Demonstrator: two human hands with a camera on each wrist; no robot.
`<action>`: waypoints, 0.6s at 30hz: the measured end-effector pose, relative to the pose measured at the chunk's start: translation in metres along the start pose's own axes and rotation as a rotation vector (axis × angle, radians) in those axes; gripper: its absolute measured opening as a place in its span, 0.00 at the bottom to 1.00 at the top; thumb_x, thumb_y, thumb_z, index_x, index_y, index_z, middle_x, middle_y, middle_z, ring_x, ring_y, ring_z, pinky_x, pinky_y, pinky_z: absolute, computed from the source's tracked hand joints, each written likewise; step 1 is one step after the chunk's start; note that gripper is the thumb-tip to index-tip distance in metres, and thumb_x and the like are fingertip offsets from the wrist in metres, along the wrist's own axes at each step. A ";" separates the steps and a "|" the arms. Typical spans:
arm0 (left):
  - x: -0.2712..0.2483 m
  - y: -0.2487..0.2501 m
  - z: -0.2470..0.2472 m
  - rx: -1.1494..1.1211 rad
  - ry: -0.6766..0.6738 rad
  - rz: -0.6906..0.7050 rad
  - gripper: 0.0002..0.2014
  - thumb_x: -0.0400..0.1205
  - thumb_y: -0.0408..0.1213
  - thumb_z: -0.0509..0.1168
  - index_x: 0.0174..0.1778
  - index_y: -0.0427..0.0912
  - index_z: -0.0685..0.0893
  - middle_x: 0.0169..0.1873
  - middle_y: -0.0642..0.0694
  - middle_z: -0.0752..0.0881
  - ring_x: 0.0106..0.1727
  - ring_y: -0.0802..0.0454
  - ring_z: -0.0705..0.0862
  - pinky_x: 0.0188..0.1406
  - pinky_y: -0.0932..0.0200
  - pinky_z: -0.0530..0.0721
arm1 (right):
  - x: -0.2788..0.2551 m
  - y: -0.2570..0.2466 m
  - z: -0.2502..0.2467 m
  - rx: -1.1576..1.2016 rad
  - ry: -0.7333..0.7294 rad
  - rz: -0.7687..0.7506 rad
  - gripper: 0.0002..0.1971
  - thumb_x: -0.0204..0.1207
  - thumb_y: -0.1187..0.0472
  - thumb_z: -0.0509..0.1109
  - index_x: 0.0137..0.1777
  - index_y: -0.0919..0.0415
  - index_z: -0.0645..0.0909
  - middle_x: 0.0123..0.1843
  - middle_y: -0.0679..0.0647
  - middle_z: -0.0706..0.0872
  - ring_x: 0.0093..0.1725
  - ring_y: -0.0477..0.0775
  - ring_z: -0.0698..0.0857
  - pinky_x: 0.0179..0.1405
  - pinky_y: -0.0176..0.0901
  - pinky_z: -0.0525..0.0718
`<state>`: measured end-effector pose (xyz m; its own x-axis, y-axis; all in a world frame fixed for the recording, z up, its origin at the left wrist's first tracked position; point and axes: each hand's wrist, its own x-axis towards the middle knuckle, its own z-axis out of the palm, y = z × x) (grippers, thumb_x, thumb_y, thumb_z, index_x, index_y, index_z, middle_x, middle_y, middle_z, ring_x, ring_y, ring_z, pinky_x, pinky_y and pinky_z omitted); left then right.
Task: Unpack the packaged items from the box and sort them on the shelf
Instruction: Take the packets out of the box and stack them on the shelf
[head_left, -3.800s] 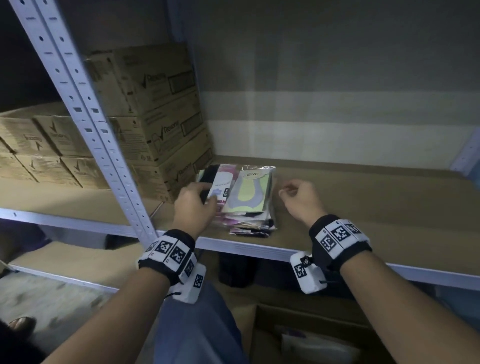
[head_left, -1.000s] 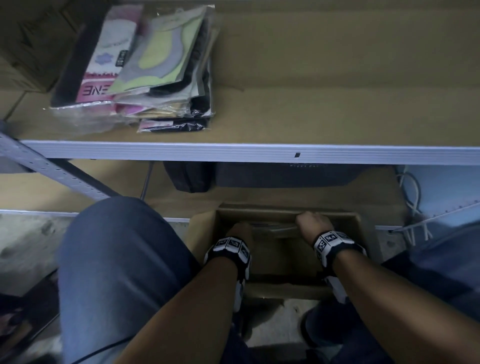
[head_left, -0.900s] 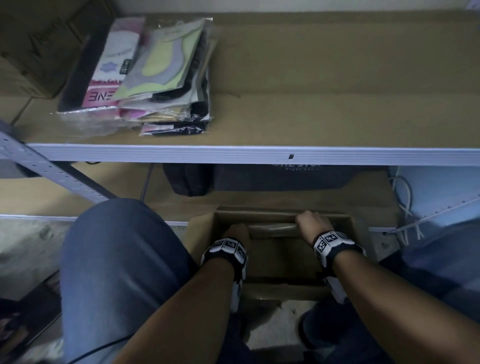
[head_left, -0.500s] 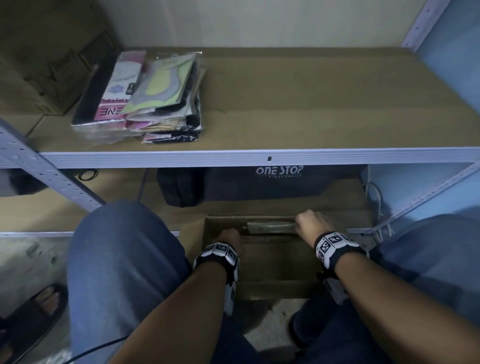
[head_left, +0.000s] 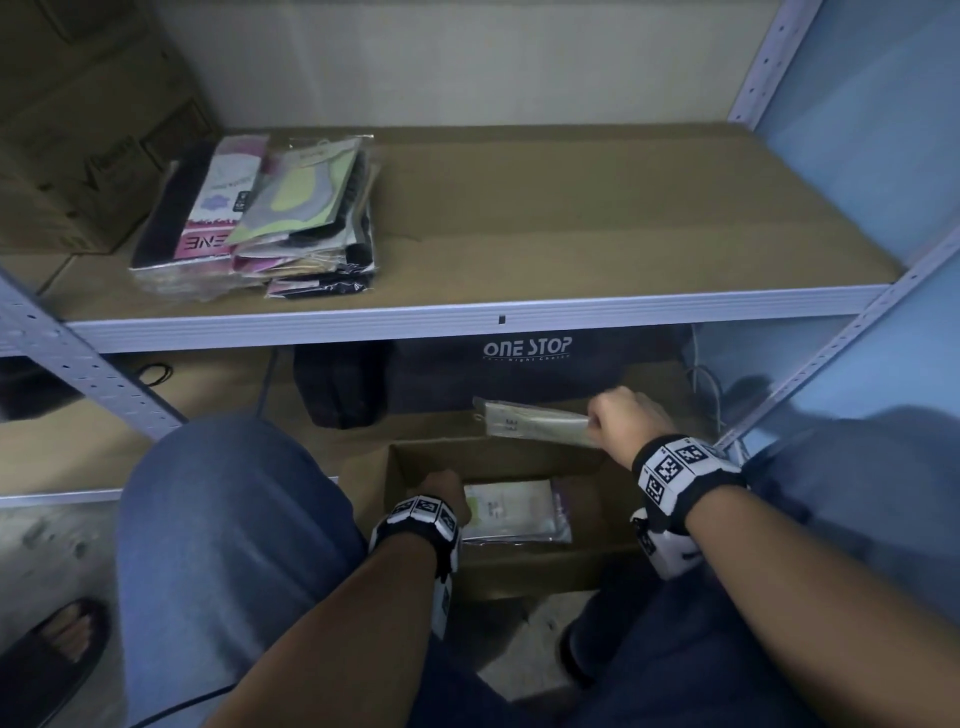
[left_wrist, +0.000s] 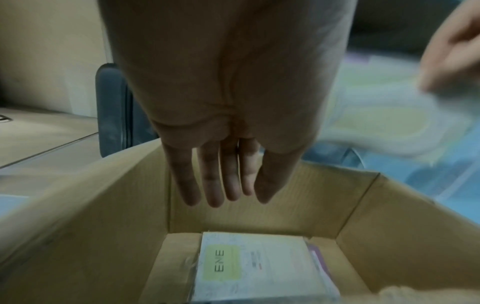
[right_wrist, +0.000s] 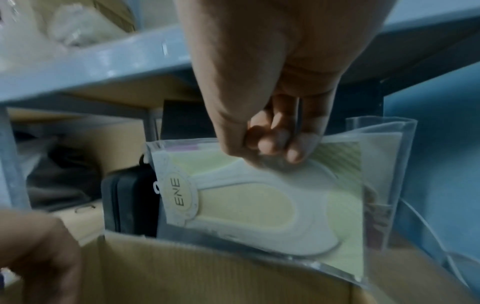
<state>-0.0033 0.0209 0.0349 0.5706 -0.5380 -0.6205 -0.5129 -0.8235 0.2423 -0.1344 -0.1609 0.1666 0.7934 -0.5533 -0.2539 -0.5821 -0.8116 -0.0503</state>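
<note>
Right hand (head_left: 626, 418) is curled round a clear sock packet (right_wrist: 272, 197), held above the box (head_left: 519, 571) rim. Left hand (left_wrist: 228, 115) is lowered into the box, fingers straight, nothing gripped, over another packet (left_wrist: 259, 269). Sorted packets (head_left: 260, 218) are stacked on the shelf (head_left: 571, 234); a dark bag (head_left: 519, 364) is wedged behind the box.

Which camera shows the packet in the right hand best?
The right wrist view: the packet fills it, label readable, fingers pinching its top. The head view shows it edge-on; the left wrist view shows a blur.

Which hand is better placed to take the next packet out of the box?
Left. The left hand hangs open inside the box, directly above the packet on its bottom. The right hand already grips another packet.
</note>
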 end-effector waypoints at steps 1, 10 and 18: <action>0.001 0.000 0.001 0.013 -0.009 0.003 0.14 0.79 0.32 0.65 0.59 0.33 0.85 0.60 0.36 0.85 0.60 0.40 0.84 0.59 0.48 0.85 | -0.001 0.001 -0.004 0.001 0.015 -0.009 0.08 0.77 0.60 0.64 0.43 0.59 0.85 0.43 0.58 0.87 0.45 0.61 0.87 0.45 0.48 0.85; 0.020 0.014 0.008 0.101 -0.019 0.033 0.18 0.82 0.32 0.63 0.69 0.35 0.78 0.69 0.36 0.78 0.69 0.40 0.79 0.65 0.50 0.80 | 0.001 0.014 -0.042 -0.021 0.108 -0.022 0.10 0.75 0.61 0.64 0.35 0.59 0.83 0.35 0.56 0.85 0.35 0.59 0.85 0.37 0.47 0.84; 0.072 0.010 0.023 0.192 -0.117 0.040 0.24 0.83 0.35 0.62 0.76 0.39 0.70 0.77 0.40 0.68 0.76 0.41 0.71 0.73 0.49 0.73 | 0.012 0.026 -0.045 -0.010 0.066 0.013 0.09 0.75 0.60 0.65 0.35 0.58 0.82 0.33 0.55 0.84 0.33 0.58 0.83 0.34 0.42 0.74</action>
<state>0.0175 -0.0221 -0.0243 0.4746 -0.5356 -0.6984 -0.6526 -0.7466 0.1291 -0.1320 -0.1974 0.2056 0.7961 -0.5744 -0.1905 -0.5907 -0.8060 -0.0379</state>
